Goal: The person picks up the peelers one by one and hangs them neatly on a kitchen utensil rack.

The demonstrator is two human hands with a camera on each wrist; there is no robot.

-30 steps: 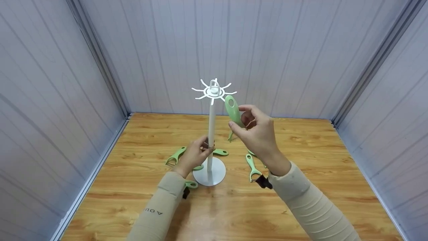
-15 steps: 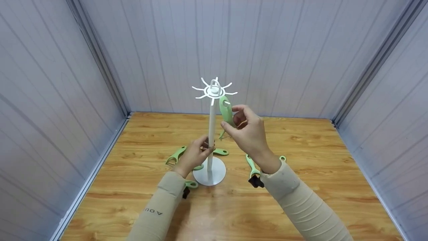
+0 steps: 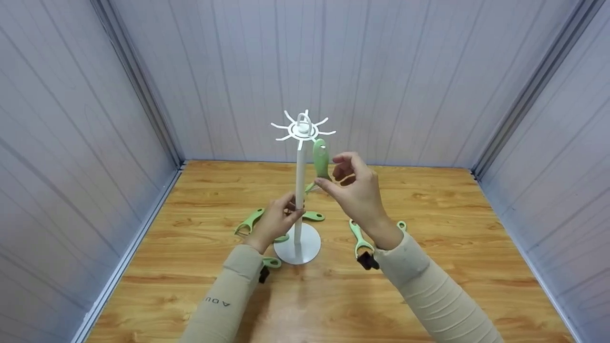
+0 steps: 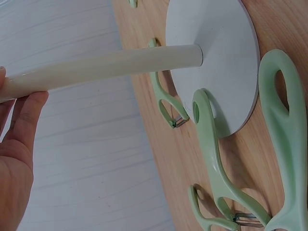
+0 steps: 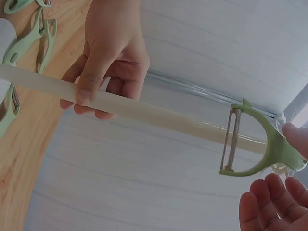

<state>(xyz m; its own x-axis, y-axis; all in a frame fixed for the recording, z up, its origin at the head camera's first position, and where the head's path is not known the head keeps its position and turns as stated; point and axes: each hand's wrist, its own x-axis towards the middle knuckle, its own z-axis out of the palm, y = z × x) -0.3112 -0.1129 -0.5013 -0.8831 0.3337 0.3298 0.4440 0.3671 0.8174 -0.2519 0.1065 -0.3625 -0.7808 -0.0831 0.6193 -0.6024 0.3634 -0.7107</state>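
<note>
A white rack stands upright, with a ring of curved hooks on top and a round base. My left hand grips its pole low down, thumb and fingers around it. A green Y-shaped peeler hangs from a front-right hook, the hook tip showing through its handle hole. Beside it is my right hand, thumb at the lower handle and the loosely bent fingers apart from it. In the right wrist view the peeler's metal blade overlaps the pole, and the fingers are spread away from the handle.
Several green peelers lie on the wooden table: one peeler left of my left hand, one peeler behind the pole, one peeler below my right wrist. Pale panel walls enclose the back and sides.
My right hand has moved left with the peeler and brought its handle hole over a hook. Its fingers have since loosened from the handle. The left hand keeps its hold on the pole.
</note>
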